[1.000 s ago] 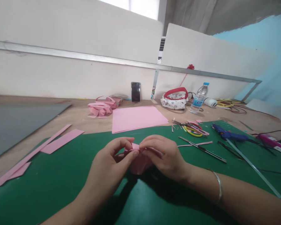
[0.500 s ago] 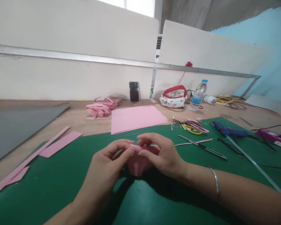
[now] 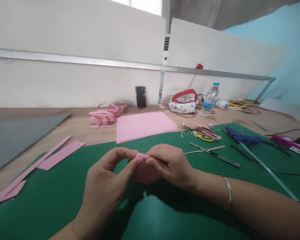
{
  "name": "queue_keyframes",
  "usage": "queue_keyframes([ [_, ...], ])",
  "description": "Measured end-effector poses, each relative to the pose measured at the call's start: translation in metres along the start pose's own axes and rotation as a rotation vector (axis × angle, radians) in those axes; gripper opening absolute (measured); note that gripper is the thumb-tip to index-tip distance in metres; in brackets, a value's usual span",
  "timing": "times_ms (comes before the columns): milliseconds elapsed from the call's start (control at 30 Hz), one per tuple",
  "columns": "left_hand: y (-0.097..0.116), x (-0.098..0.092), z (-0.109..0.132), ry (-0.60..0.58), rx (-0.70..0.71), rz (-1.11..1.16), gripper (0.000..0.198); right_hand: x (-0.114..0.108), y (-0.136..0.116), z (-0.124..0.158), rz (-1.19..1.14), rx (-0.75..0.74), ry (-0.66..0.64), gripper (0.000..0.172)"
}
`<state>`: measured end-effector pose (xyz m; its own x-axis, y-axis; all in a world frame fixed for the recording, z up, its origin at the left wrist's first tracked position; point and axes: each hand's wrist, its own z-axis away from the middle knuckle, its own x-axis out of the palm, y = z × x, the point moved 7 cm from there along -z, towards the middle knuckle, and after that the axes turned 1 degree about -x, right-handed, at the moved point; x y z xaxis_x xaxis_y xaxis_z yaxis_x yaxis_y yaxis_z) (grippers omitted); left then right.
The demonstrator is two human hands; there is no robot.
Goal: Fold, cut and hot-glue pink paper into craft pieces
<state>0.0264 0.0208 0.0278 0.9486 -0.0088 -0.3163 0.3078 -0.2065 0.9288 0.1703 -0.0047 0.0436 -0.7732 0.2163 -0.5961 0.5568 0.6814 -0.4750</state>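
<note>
A folded pink paper piece (image 3: 147, 172) is held between my two hands, just above the green cutting mat (image 3: 72, 193). My left hand (image 3: 108, 176) pinches its upper edge between thumb and fingers. On the other side, my right hand (image 3: 168, 163) grips the same edge, its thumb in front and its fingers curled behind. A short pink fold shows between the two thumbs. The fingers hide much of the paper, so its full shape cannot be made out.
Pink strips (image 3: 60, 155) lie at the left. Pink sheets (image 3: 146, 126), folded pink paper shapes (image 3: 103, 116) and a phone (image 3: 140, 96) are behind. To the right are scissors (image 3: 205, 135), a craft knife (image 3: 215, 155), a blue glue gun (image 3: 242, 136) and a bottle (image 3: 210, 100).
The pink paper has turned, so a rounder, smoother side faces me. My right fingers have closed down onto its edge. The view has shifted slightly.
</note>
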Motion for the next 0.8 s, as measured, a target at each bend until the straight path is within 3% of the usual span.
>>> queue_keyframes([
  [167,-0.003,-0.001,-0.002,0.01,0.001,-0.035,0.033,0.002,-0.001,0.001,0.034,0.037,-0.017,0.025],
  [400,0.009,0.007,-0.005,-0.156,0.147,-0.119,0.017,-0.002,-0.005,0.0,0.063,-0.023,0.023,0.025],
  [600,0.006,-0.012,-0.014,-0.037,-0.016,-0.008,0.021,-0.011,0.016,-0.005,-0.017,0.167,-0.109,0.019],
  [800,0.001,-0.012,-0.019,-0.093,-0.086,0.037,0.025,-0.012,0.023,-0.005,0.035,0.174,-0.17,0.022],
])
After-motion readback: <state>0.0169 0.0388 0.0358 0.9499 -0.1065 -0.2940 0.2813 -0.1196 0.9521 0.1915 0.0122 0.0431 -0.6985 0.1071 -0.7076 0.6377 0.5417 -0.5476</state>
